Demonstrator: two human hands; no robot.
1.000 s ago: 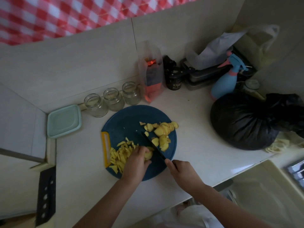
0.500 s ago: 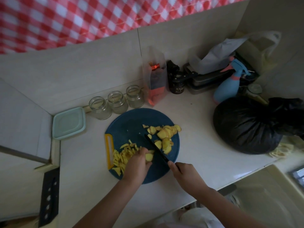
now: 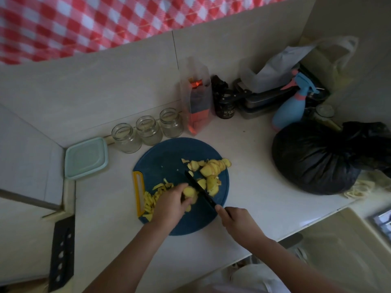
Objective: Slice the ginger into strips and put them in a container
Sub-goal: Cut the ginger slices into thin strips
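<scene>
Now, left hand [image 3: 169, 205] tight on ginger piece [image 3: 189, 191], right hand [image 3: 239, 224] tight around knife [image 3: 201, 190].

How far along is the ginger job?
Done: a pile of yellow ginger strips lies at the left of the round blue cutting board. In hand: the left hand holds a ginger piece, the right hand cuts it with the black knife. Left: the uncut ginger slices, then moving strips to a container.
</scene>
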